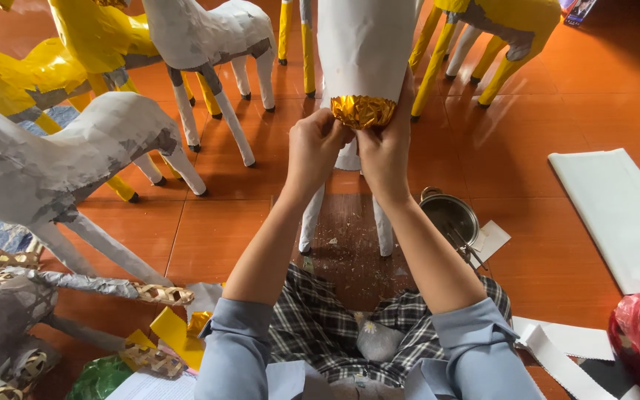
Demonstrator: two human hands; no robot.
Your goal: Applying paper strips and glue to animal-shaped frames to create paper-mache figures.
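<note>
Gold foil band (363, 111) wraps the tip of the white paper figure (361, 44) standing on the floor; above it the body is bare white. Left hand (314, 148) and right hand (385, 148) both pinch the foil's lower edge, so covering looks barely begun.

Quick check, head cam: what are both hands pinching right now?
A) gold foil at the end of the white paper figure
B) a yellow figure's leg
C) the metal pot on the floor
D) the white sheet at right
A: the left hand and right hand both press on the crinkled gold foil at the near end of the white paper figure; the metal pot sits untouched on the floor.
</note>
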